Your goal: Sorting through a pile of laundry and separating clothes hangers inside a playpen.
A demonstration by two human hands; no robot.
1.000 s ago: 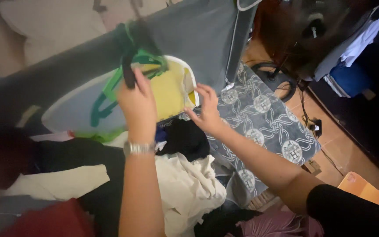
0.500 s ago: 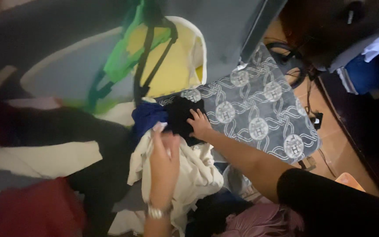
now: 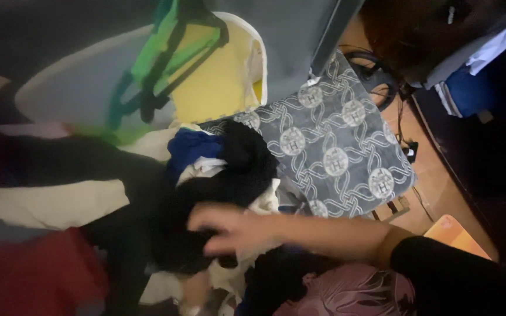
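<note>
Clothes are heaped across the lower left of the frame, unsorted as far as can be seen. The right hand is stretched in from the lower right, fingers spread flat on a black garment at the centre. The left hand is only dimly glimpsed low in the pile, and its state cannot be told. A blue garment and cream cloth lie close by; green hangers rest by a yellow basket above. Half a second earlier the right hand was higher on the black garment and the left lay on pale cloth
</note>
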